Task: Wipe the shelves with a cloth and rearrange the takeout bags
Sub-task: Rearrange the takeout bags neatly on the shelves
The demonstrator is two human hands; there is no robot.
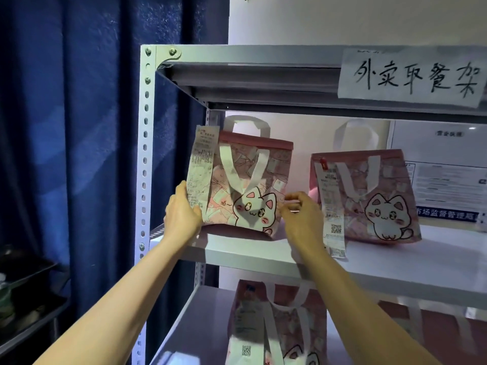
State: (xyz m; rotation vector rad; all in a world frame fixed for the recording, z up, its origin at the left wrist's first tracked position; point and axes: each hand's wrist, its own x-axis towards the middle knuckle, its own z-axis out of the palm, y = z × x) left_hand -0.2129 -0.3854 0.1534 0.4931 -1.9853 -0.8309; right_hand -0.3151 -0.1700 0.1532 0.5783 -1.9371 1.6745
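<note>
The step in hand looks like the rearranging of the takeout bags; no cloth shows anywhere in this view.

The left hand (181, 216) lies flat against the left side of a pink cat-print bag (250, 185), fingers straight and together, pressing on the lower part of the long receipt (200, 167) that hangs down that side. The right hand (300, 219) sits at the bag's right edge with fingers and thumb curled toward each other; whether they pinch the bag's edge or merely touch it cannot be told. The bag stands upright between the two hands on the middle shelf (263, 252), close to the left upright post (144, 154).

Just beyond the right hand, a second cat-print bag (369, 196) stands on the same shelf, its own receipt dangling over the shelf's front lip. Below both forearms, on the lower shelf, a third bag (276, 325) is partly seen. Above the hands a handwritten paper sign (411, 77) is fixed to the top shelf's edge, and a blue curtain (79, 127) hangs left of the left hand.

The next move likely calls for both hands to steady the bag evenly and slide or lift it without crumpling the loose receipt or tipping the bag.
</note>
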